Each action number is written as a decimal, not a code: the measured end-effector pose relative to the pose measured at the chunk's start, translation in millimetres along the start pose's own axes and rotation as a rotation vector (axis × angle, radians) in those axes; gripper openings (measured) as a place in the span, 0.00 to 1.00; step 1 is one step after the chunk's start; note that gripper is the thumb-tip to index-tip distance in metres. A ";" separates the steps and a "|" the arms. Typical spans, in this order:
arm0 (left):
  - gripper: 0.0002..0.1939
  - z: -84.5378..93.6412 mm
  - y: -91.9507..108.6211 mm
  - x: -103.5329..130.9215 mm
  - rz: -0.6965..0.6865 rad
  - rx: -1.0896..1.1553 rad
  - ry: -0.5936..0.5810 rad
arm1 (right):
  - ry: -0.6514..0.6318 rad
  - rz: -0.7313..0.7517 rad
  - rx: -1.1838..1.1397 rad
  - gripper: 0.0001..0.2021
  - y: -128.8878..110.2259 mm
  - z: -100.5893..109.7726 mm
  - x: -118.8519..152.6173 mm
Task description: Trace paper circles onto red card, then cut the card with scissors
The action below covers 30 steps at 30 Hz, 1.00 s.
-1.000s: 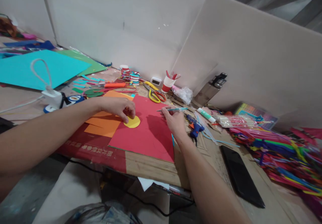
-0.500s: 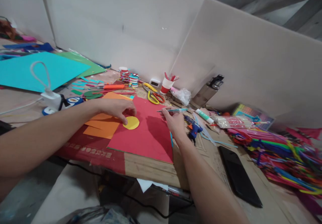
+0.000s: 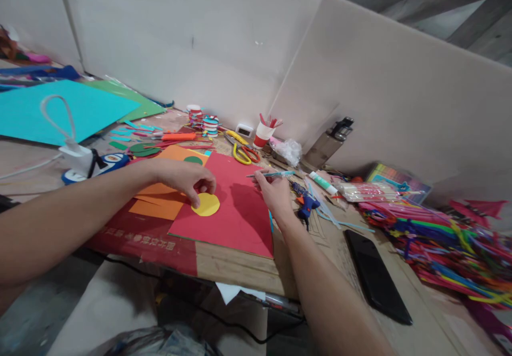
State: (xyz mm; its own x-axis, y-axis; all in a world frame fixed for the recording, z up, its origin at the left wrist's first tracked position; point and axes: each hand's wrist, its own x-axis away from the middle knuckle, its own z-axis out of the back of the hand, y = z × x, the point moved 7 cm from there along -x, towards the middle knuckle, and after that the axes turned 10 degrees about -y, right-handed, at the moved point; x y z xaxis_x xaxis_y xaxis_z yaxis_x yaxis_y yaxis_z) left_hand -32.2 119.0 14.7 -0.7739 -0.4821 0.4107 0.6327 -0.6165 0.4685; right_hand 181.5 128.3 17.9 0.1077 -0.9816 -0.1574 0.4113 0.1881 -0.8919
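Observation:
My left hand [image 3: 190, 179] is over the left part of a red paper sheet [image 3: 244, 222], fingers curled and thumb on the upper left edge of a yellow paper circle [image 3: 206, 205]. The circle lies on the red sheet, or just above it; I cannot tell which. Above the sheet's right side, my right hand [image 3: 274, 190] grips a slim light-blue pen [image 3: 278, 174], held nearly level with its tip pointing left. Orange paper [image 3: 156, 209] lies partly beneath my left forearm, and a green paper circle [image 3: 193, 160] rests on it.
Scissors [image 3: 242, 156], a paper cup [image 3: 264, 133] and a bottle [image 3: 328, 145] stand or lie behind the sheet. To the right are a blue glue gun [image 3: 307, 205], a glue stick [image 3: 323, 183], a black phone [image 3: 376, 276] and many pipe cleaners [image 3: 432, 238]. A charger [image 3: 76, 158] sits left.
The yellow circle has shifted slightly toward me along with my left hand. The green circle on the orange paper has come into sight. My right hand still holds the pen in about the same place.

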 end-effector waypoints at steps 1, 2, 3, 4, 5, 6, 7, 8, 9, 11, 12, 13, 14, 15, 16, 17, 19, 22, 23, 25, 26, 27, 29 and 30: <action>0.19 -0.7 2.7 0.1 -0.012 -0.012 -0.003 | 0.003 0.001 0.004 0.13 0.1 0.3 0.0; 0.19 -1.4 4.9 0.3 -0.023 -0.028 -0.002 | 0.004 0.002 0.009 0.13 0.2 0.4 0.0; 0.20 -1.9 6.9 0.5 -0.035 -0.045 0.001 | 0.003 0.004 0.015 0.13 0.4 0.5 -0.1; 0.20 -2.5 8.6 0.8 -0.047 -0.058 0.004 | 0.002 0.006 0.022 0.13 0.5 0.5 -0.2; 0.20 -3.1 10.0 1.0 -0.057 -0.062 0.007 | -0.001 0.007 0.029 0.13 0.6 0.4 -0.3; 0.20 -3.6 10.9 1.1 -0.063 -0.057 0.009 | -0.003 0.007 0.034 0.13 0.7 0.3 -0.4; 0.19 -4.1 11.4 0.9 -0.064 -0.044 0.009 | -0.005 0.005 0.035 0.13 0.8 0.2 -0.4; 0.19 -4.6 11.4 0.5 -0.060 -0.025 0.007 | -0.006 0.003 0.035 0.13 0.8 0.2 -0.4; 0.18 -4.7 10.7 -0.1 -0.050 0.000 0.005 | -0.005 -0.002 0.031 0.13 0.8 0.2 -0.2; 0.16 -3.8 6.5 -1.4 -0.020 0.060 0.002 | -0.003 -0.012 0.022 0.13 0.6 0.4 0.2; 0.15 -2.5 2.9 -1.6 -0.003 0.091 0.003 | -0.003 -0.015 0.019 0.13 0.4 0.4 0.4; 0.15 -0.7 -1.9 -1.1 0.012 0.119 0.004 | -0.002 -0.015 0.019 0.13 0.2 0.4 0.5; 0.15 1.8 -8.0 0.2 0.028 0.143 0.007 | -0.001 -0.014 0.021 0.13 0.1 0.5 0.6; 0.14 4.9 -15.2 2.4 0.043 0.158 0.010 | 0.000 -0.011 0.024 0.13 0.2 0.5 0.5; 0.14 8.1 -23.3 5.6 0.057 0.166 0.009 | 0.000 -0.008 0.028 0.13 0.5 0.4 0.4; 0.14 12.6 -33.1 9.9 0.081 0.172 0.023 | 0.000 -0.004 0.030 0.13 1.0 0.2 0.1; 0.14 21.9 -55.0 20.8 0.150 0.173 0.054 | -0.004 0.005 0.026 0.13 1.7 -0.7 -0.4; 0.15 35.7 -88.4 39.9 0.302 0.222 0.135 | -0.009 0.015 0.004 0.12 1.2 -2.3 -0.5; 0.15 39.2 -97.3 45.7 0.359 0.214 0.155 | -0.009 0.013 -0.002 0.12 0.7 -2.7 -0.3; 0.16 41.2 -109.2 53.9 0.467 0.169 0.125 | -0.007 0.007 -0.007 0.13 -0.3 -3.1 0.0; 0.16 39.9 -112.6 56.4 0.515 0.151 0.084 | -0.007 0.005 -0.005 0.13 -0.7 -3.3 0.1; 0.16 38.5 -114.6 58.2 0.560 0.136 0.051 | -0.005 0.005 -0.001 0.13 -1.0 -3.2 0.0; 0.19 38.4 -116.8 60.6 0.656 0.107 0.054 | 0.002 0.004 0.008 0.13 -0.8 -2.1 -0.7; 0.21 41.4 -117.1 61.0 0.700 0.078 0.115 | 0.008 0.005 0.009 0.13 -0.6 -0.9 -1.2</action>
State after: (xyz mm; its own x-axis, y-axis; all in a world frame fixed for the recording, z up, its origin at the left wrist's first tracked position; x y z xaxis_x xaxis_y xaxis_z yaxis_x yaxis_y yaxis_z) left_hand -152.4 187.6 17.2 -0.1800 -0.8137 0.5527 0.9790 -0.0937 0.1810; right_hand 180.2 129.4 18.3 0.1026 -0.9809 -0.1655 0.4189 0.1935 -0.8872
